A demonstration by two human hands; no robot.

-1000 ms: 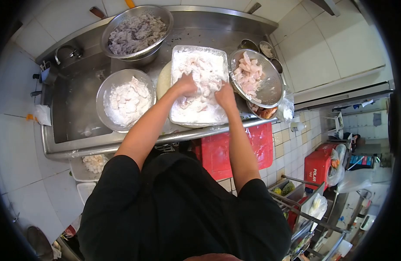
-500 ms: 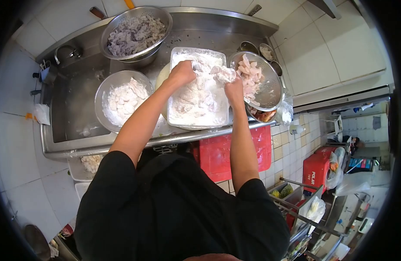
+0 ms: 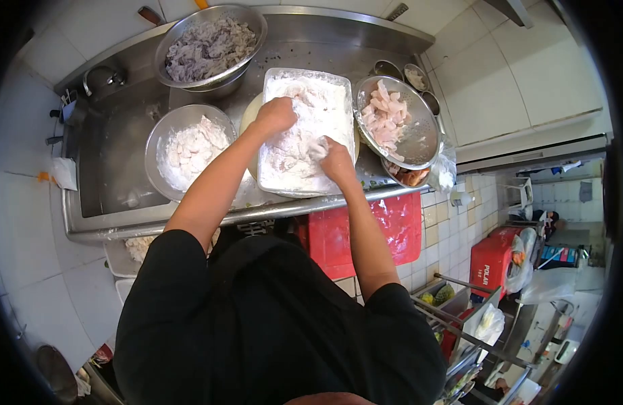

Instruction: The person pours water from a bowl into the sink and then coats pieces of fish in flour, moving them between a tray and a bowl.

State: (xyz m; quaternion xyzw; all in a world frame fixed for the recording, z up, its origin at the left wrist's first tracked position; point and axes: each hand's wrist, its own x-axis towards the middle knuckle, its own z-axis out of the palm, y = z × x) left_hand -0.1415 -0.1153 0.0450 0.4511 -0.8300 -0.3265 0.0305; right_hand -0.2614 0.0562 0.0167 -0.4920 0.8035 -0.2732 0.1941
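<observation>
Hands: head view; left hand [image 3: 277, 115] and right hand [image 3: 337, 163] apart, both curled; I cannot tell what they grip.
White powder [image 3: 333, 121]: in the tub [image 3: 301, 193], at both hands.
Bench [image 3: 311, 52]: shiny metal, under the tub; sink [image 3: 115, 172] left of the hands, bowl [image 3: 423, 135] of pale strips [image 3: 385, 116] right.
Room: white wall tiles [image 3: 527, 74] and a red box [image 3: 488, 263], right of the hands.

We saw a rectangular tub [image 3: 299, 193] standing upright between a bowl [image 3: 154, 152] and a colander [image 3: 423, 131]. Inside it, we saw white powder [image 3: 335, 108] around pale, coated pieces [image 3: 291, 158].
</observation>
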